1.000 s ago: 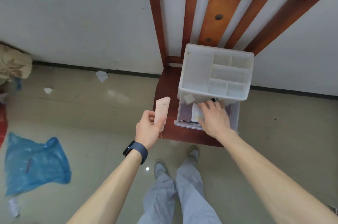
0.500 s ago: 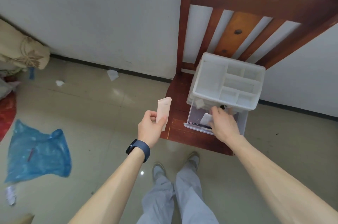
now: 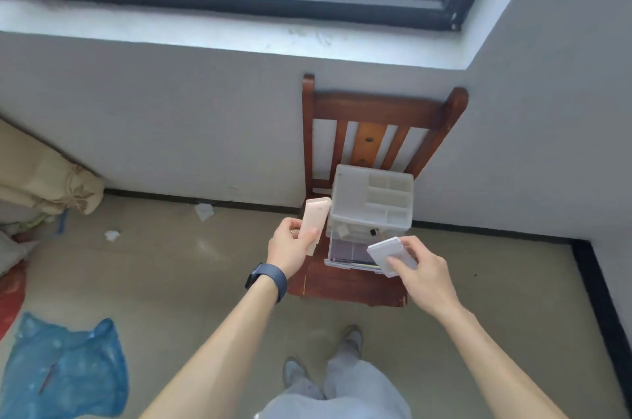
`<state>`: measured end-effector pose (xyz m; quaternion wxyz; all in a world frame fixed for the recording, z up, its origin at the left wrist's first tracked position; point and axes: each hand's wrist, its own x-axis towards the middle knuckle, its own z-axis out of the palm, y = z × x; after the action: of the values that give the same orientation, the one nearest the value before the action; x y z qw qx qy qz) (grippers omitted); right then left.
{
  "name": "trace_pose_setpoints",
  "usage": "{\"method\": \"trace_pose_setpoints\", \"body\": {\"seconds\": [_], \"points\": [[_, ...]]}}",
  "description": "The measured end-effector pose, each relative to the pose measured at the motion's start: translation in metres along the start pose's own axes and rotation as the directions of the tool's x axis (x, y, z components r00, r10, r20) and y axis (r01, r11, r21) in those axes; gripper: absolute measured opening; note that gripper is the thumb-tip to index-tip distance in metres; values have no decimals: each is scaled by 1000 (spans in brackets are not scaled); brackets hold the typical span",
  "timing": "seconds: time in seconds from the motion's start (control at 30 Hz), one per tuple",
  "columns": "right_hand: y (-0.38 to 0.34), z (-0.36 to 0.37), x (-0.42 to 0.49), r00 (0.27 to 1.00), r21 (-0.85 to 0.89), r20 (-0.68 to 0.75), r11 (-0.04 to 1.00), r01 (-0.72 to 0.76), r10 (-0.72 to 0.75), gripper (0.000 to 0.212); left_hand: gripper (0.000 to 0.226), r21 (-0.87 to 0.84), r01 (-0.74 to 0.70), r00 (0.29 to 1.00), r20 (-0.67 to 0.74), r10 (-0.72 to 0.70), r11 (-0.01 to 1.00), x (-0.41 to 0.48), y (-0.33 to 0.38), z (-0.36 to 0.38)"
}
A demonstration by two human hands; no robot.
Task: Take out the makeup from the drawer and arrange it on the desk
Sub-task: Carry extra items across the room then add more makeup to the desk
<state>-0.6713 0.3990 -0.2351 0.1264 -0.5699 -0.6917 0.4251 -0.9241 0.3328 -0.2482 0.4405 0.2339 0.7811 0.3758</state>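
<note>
A white plastic organiser (image 3: 371, 199) with open top compartments stands on a brown wooden chair (image 3: 345, 285) against the wall. Its clear bottom drawer (image 3: 345, 256) is pulled out, and dark flat items lie inside. My left hand (image 3: 290, 247) grips a pale pink tube (image 3: 314, 221), held upright just left of the organiser. My right hand (image 3: 420, 268) holds a flat white compact case (image 3: 388, 252) above the drawer's right corner.
A window and grey sill run along the wall above the chair. A blue plastic bag (image 3: 65, 370) lies on the floor at lower left, a rolled beige bundle (image 3: 44, 179) at far left. Small paper scraps (image 3: 204, 211) litter the floor. My legs and shoes are below.
My right hand has lifted out of the drawer holding the white compact case. The camera has tilted up and back, so the window shows. My left hand still holds the pink tube.
</note>
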Motion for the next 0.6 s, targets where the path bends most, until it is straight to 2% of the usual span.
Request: {"method": "trace_pose_setpoints", "body": {"seconds": [0.17, 0.3, 0.4, 0.47, 0.53, 0.6], "points": [[-49, -39, -36, 993, 249, -119, 967, 52, -23, 21, 27, -105, -115, 992, 35, 119, 988, -36, 31, -14], [-79, -55, -35, 993, 381, -100, 920, 95, -61, 25, 23, -206, -150, 989, -28, 147, 967, -60, 42, -28], [-103, -55, -22, 989, 392, -11, 909, 141, -148, 26, 22, -302, -133, 985, -146, 92, 944, -83, 38, -41], [-120, -47, -13, 970, 397, 97, 903, 167, -222, 25, 22, -354, -126, 969, -245, 38, 927, -103, 28, -51], [-133, -34, -4, 927, 397, 234, 899, 185, -294, 21, 20, -376, -105, 930, -365, -43, 921, -126, 11, -58], [-147, -11, -6, 835, 358, 401, 904, 235, -377, 18, 21, -425, -93, 847, -509, -152, 900, -160, -17, -62]]}}
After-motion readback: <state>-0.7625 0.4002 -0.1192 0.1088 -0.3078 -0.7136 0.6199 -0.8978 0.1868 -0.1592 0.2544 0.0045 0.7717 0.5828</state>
